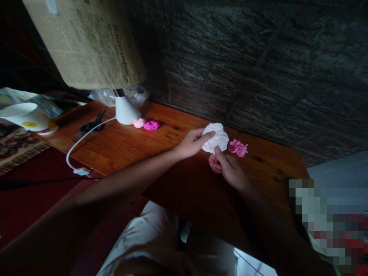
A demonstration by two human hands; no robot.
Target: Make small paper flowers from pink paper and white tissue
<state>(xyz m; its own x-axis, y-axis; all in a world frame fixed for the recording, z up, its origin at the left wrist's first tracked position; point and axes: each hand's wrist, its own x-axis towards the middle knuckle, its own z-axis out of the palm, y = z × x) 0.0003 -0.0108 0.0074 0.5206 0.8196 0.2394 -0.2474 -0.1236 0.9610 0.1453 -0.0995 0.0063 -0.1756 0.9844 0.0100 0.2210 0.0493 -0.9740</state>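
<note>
One white, flattened piece (216, 138) with an uneven, wavy edge is held between both hands, over the back part of the table (169, 143). The left hand (191, 143) grips it from the left side, its thumb laid across the face and its fingers largely hidden behind. The right hand (229, 168) has its thumb at the lower edge, with the fingers curled beneath, pinching that edge.

Just to the right of the white piece, a pink ruffled piece (238, 148) lies on the wooden surface. Well apart to the left, a magenta lump (151, 125) and a pale pink lump (139, 123) sit side by side, the pale one against the white base of a lamp (126, 111). Above that base is a shade (94, 46) of printed brown paper, and behind it lies a clear plastic bag (103, 97). A white cord (75, 147) curves from the base over the table's front edge, passing beside black-handled scissors (92, 125). Farther left stands a white cup (27, 117) with a yellow mark. Dark brick wall (230, 69) runs along the back; dark red carpet (31, 195) covers the floor at left.
</note>
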